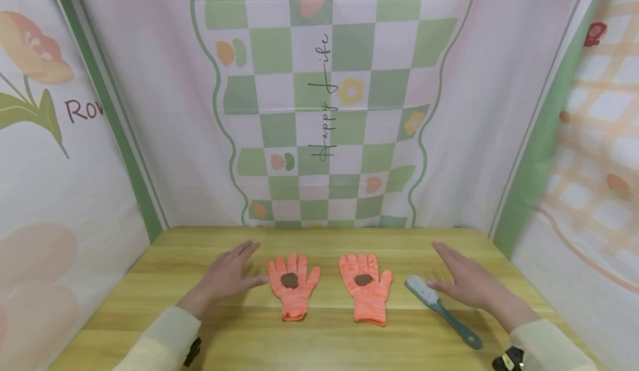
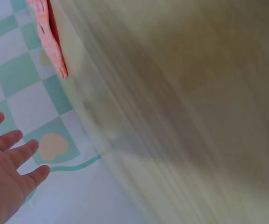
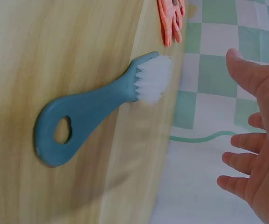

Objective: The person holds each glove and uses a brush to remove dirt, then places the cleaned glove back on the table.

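Note:
Two orange knit gloves lie flat side by side, fingers pointing away. The left glove (image 1: 294,300) and the right glove (image 1: 369,303) each carry a dark brown spot on the palm area. My left hand (image 1: 227,274), fingers spread, hovers just left of the left glove and holds nothing. To the right, a scrub brush (image 3: 90,107) with white bristles and a blue-green handle lies bristles up. My right hand (image 1: 469,277) is held over the table beyond the brush, its thumb overlapping the bristles in the head view; its fingers are extended around nothing.
The wooden table (image 1: 239,338) bears the gloves and brush. A checkered curtain (image 1: 319,127) hangs behind its far edge, with patterned cloth panels on the left (image 1: 60,193) and right (image 1: 589,193) sides.

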